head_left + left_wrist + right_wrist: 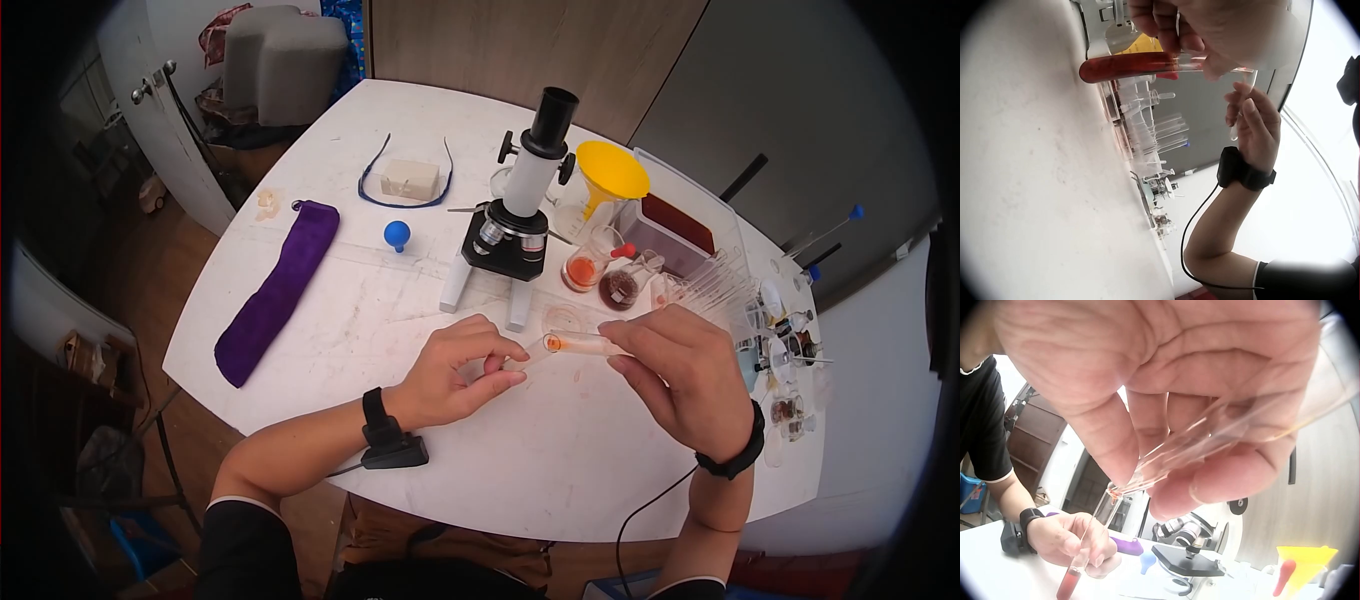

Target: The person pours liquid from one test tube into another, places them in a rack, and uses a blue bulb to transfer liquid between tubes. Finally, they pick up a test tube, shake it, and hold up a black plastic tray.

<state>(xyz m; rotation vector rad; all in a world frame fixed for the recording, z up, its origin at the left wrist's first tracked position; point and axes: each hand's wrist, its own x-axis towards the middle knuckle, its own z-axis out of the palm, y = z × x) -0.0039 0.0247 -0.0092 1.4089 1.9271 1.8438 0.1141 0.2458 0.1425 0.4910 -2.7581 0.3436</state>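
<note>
My left hand (450, 372) pinches a glass test tube (1125, 67) around its upper part. Red liquid fills its rounded lower end, which the left wrist view shows best. In my right hand (688, 372), thumb and fingers hold a second clear glass tube (1210, 437), tilted. Its end meets the first tube's mouth, and orange-red liquid (554, 343) shows at that join in the head view. Just beyond both hands stands a microscope (522, 190). A shallow clear glass dish (566, 318) lies behind the tubes, partly hidden by them.
Flasks with orange (581, 272) and dark red liquid (619, 290) stand right of the microscope, near a yellow funnel (612, 170) and several glass tubes (715, 285). Leftward lie a purple pouch (278, 290), a blue rubber bulb (397, 234) and safety glasses (447, 185).
</note>
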